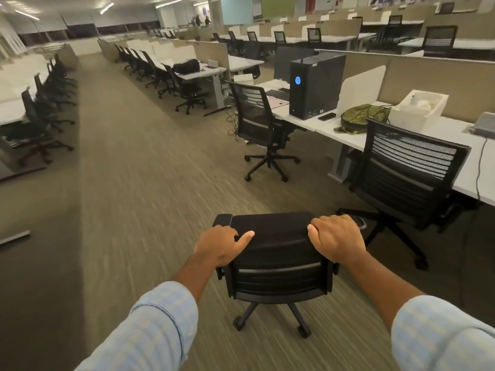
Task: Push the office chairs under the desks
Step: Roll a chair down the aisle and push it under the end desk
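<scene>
Both hands are on the near chair point(276, 263), out in the open aisle on the striped carpet point(150, 199). The left hand point(218, 246) sits on the left corner of the backrest top, fingers curled over the edge and thumb lying along it, so that grip is wrapped on the chair. The right hand point(338, 238) does the same on the right corner, fingers folded down over the top, grip clamped on the chair as well. Light blue checked sleeves point(158, 328) are pushed up the forearms.

This chair stands well clear of any desk, wheels on the carpet, its backrest facing the person. Just to the right and a little farther off, a second chair point(407, 178) with a mesh back sits at the white tabletop point(455, 129), seat partly under the edge but turned at an angle. Farther along the same row, a third chair point(257, 121) stands pulled out from the desk, its star base fully on the carpet.

On that right-hand tabletop: a black computer tower point(316, 87) with a blue glowing badge, a dark phone point(326, 116) lying beside it, a green bag point(359, 117), and an open white box point(417, 108) against the beige divider point(428, 73).

Far left and far centre, long rows of dark chairs line the other desks, somewhat blurred.
</scene>
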The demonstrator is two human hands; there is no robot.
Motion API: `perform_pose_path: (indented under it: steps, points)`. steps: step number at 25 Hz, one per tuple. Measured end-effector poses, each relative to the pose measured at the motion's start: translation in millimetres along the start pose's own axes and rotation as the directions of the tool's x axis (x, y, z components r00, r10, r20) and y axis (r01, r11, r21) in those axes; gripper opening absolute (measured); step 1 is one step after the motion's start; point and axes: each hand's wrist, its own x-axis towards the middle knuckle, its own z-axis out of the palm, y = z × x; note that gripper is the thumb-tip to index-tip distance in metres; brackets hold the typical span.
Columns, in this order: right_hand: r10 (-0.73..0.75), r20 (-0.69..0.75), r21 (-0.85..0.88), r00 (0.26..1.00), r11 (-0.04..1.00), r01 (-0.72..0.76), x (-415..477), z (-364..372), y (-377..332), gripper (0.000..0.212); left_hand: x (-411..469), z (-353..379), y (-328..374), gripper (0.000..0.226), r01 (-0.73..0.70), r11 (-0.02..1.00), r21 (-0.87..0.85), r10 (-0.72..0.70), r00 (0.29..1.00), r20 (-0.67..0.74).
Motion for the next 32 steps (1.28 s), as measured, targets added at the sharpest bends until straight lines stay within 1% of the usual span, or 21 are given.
perform_pose_path:
  steps: [4, 6, 11, 14, 18, 21, 26, 32]
  points:
    - [-0.015, -0.01, -0.016, 1.0, 1.0, 0.015, 28, 5, -26, 0.057, 13, 2, -32, 0.089, 0.026, 1.0, 0.006, -0.026, 1.0, -0.012]
    - [-0.027, -0.008, -0.016, 1.0, 1.0, 0.027, 47, 8, -39, 0.058, 22, 0, -51, 0.087, 0.041, 0.999, -0.004, -0.041, 0.999, -0.012]
    - [-0.044, 0.024, 0.009, 0.999, 0.999, 0.044, 86, 17, -80, 0.05, 37, 1, -103, 0.085, 0.058, 0.998, 0.0, -0.058, 0.998, -0.021]
    - [-0.056, 0.016, 0.003, 0.998, 0.998, 0.055, 108, 19, -103, 0.048, 45, -3, -131, 0.083, 0.057, 0.998, -0.003, -0.057, 0.998, -0.021]
    - [-0.078, 0.028, 0.023, 0.997, 0.997, 0.078, 135, 21, -132, 0.045, 51, -7, -167, 0.085, 0.082, 0.997, 0.001, -0.082, 0.997, -0.016]
    - [-0.115, 0.044, 0.047, 0.992, 0.992, 0.113, 154, 23, -156, 0.047, 48, -7, -193, 0.085, 0.11, 0.994, -0.007, -0.11, 0.994, -0.013]
    - [-0.196, 0.024, 0.091, 0.98, 0.977, 0.193, 191, 25, -202, 0.047, 44, -7, -243, 0.084, 0.197, 0.98, 0.005, -0.197, 0.98, -0.02]
    - [-0.3, -0.064, 0.128, 0.952, 0.943, 0.306, 243, 36, -260, 0.045, 39, -13, -302, 0.084, 0.298, 0.954, 0.019, -0.298, 0.955, -0.003]
